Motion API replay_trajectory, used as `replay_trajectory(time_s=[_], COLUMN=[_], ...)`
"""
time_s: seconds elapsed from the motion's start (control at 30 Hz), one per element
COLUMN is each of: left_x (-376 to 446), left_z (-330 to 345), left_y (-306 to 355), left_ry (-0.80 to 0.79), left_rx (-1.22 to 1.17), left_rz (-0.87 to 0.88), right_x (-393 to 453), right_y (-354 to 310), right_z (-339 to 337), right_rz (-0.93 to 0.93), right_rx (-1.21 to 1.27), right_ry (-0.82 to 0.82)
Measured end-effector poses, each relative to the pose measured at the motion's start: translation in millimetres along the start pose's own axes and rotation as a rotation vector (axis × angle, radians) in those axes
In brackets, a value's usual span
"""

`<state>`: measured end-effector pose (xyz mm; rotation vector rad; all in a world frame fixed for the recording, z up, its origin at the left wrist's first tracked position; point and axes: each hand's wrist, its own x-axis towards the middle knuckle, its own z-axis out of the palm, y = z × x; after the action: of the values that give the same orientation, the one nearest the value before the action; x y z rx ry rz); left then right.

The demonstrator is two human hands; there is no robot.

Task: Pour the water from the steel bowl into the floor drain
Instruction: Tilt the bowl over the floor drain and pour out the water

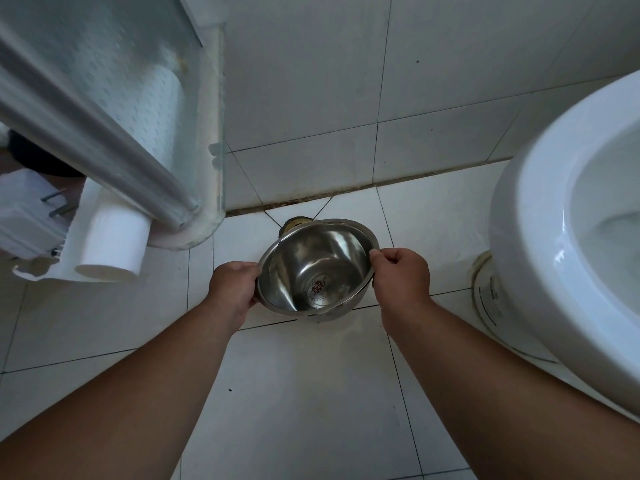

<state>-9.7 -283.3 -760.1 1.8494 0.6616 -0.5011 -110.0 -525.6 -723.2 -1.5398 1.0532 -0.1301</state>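
Over the half-hidden floor drain [296,223], steel bowl [317,268] gripped at its rim by both hands, left [233,289] and right [401,277].

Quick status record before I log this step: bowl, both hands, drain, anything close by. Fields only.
bowl: steel bowl, held above the floor, tipped away from the person toward the wall
bowl contents: no water visible inside; printed mark shows on the bottom
left hand: left hand grips the left rim
right hand: right hand grips the right rim
drain: floor drain, mostly hidden behind the bowl's far rim, at the wall base
pour stream: none visible
nearby: toilet at right; white pipe at left
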Motion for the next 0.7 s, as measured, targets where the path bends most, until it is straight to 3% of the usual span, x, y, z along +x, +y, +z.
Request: replay_trajectory(time_s=[0.7], left_x=[7.5], left_z=[-4.6], left_y=[-5.9], left_ry=[-0.023], left_rx=[-0.080], left_rz=[-0.033], right_x=[-1.9], right_y=[-2.0], right_z=[1.8], right_rz=[-0.001], right_rx=[0.016], right_ry=[-0.018])
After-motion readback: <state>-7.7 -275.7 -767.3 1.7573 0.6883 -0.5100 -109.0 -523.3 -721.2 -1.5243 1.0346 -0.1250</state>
